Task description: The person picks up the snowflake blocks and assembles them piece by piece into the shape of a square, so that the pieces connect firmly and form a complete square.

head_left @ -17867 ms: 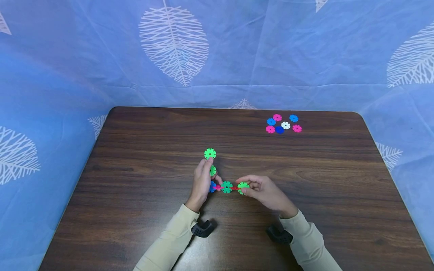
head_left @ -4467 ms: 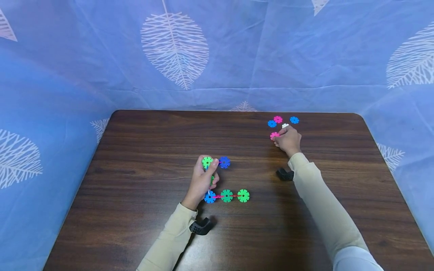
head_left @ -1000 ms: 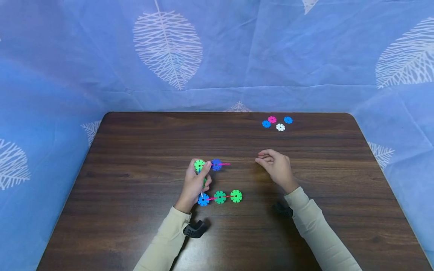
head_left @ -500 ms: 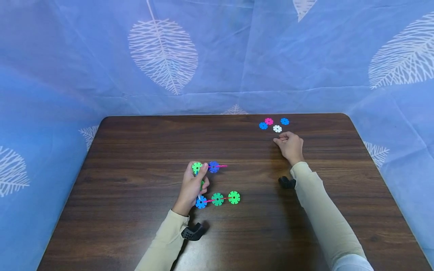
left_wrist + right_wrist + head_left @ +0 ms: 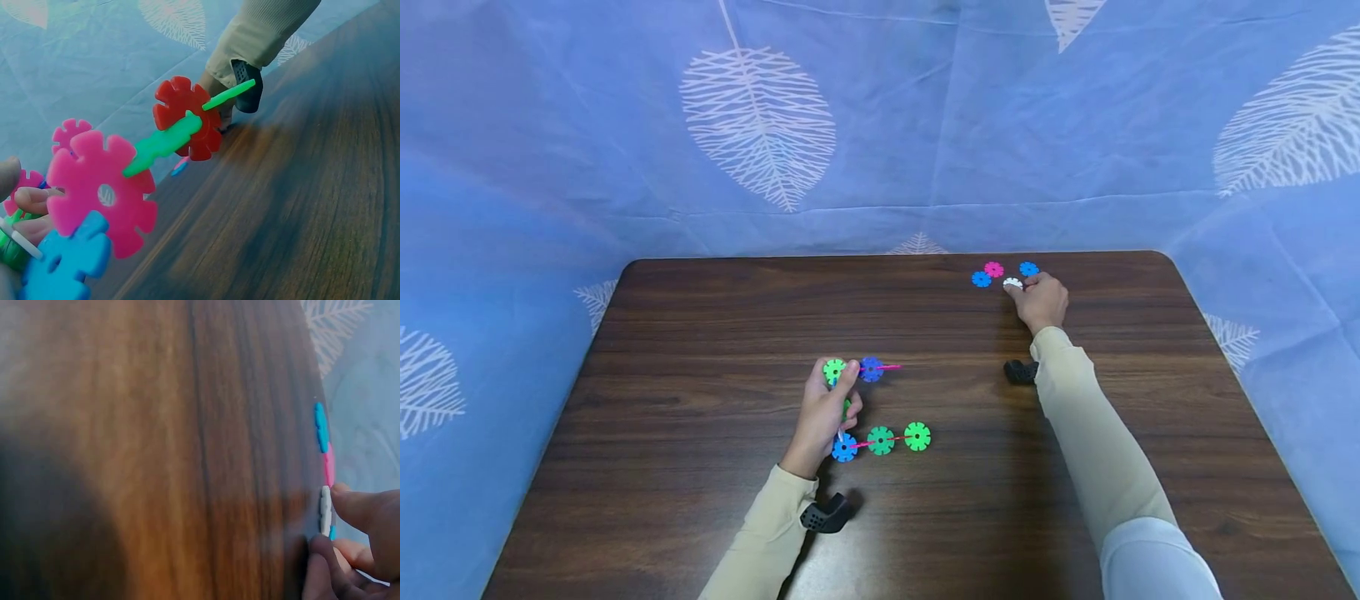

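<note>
Notched plastic discs are joined into a bent chain. My left hand [image 5: 818,421] grips its upright side, between a light green disc [image 5: 834,372] and a blue disc [image 5: 845,447]. A dark blue disc [image 5: 872,369] with a pink disc seen edge-on juts right at the top; a teal disc [image 5: 881,440] and a green disc [image 5: 917,436] extend the lower row. The left wrist view shows a large pink disc [image 5: 103,187] beside the fingers. At the far right, my right hand [image 5: 1043,302] has thumb and fingers at opposite edges of a white disc [image 5: 325,511] lying flat.
Near the right hand lie a pink disc [image 5: 994,269] and two blue discs, one on the left [image 5: 981,279] and one on the right [image 5: 1028,268]. The brown wooden table [image 5: 700,317] ends just behind them, against a blue cloth with white leaf prints [image 5: 880,125].
My right hand has moved away from beside the chain to the far loose discs and closed in on the white one. The left hand keeps its grip on the chain.
</note>
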